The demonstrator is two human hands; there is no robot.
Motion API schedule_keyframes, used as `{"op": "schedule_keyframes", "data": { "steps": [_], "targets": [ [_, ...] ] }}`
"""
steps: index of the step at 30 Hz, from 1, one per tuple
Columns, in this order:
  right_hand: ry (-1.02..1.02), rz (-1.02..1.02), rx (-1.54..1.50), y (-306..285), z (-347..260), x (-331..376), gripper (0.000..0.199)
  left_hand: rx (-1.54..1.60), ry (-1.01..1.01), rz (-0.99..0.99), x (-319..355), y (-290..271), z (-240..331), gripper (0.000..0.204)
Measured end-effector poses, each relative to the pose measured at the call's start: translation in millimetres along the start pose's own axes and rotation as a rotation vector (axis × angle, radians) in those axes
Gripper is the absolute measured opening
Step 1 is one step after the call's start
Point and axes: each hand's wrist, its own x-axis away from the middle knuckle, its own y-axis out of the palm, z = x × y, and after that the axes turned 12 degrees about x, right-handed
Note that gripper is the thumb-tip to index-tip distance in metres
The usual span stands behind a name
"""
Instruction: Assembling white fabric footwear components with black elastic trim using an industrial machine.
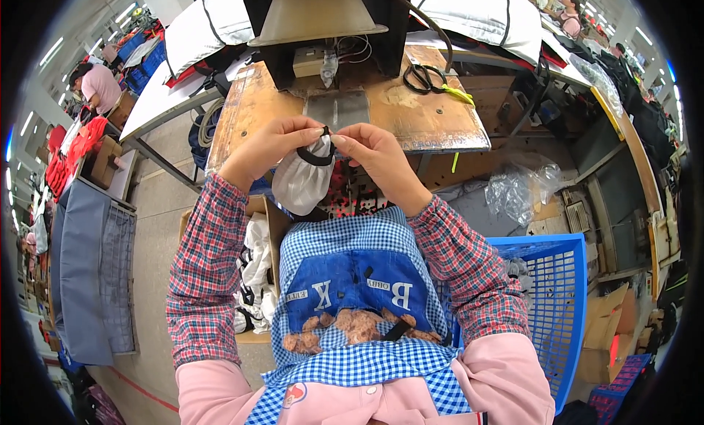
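grey fabric piece [302, 179] | left hand [268, 148], right hand [374, 152] both pinching it | worn wooden sewing table [433, 121] | busy workshop

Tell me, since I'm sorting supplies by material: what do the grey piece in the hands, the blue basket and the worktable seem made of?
Grey piece: soft woven fabric, matte, hanging limp, with black trim.
Blue basket: likely rigid moulded plastic, with a slightly glossy open lattice wall.
Worktable: apparently wood or board, with a worn brown top and pale scuffed patches.
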Motion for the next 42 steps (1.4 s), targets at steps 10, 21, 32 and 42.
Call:
{"op": "schedule_keyframes", "data": {
  "steps": [10, 21, 32, 42],
  "targets": [
    [0.026, 0.006, -0.137, 3.3, 11.5, -36.0, 0.018, -0.158, 0.039, 0.009, -24.0, -14.9, 17.9, 0.033],
    [-0.023, 0.106, -0.139, 3.9, 9.0, -49.8, 0.02, -0.225, 0.057, 0.058, -39.1, -24.5, 21.8, 0.034],
    [0.01, 0.12, -0.223, 2.1, 8.3, -59.2, 0.018, -0.118, 0.051, 0.154, -50.7, -30.5, 18.5, 0.035],
    [0.008, 0.09, -0.221, 1.5, 5.0, -61.3, 0.02, -0.134, 0.076, 0.118, -52.0, -29.7, 22.6, 0.034]
  ]
}}
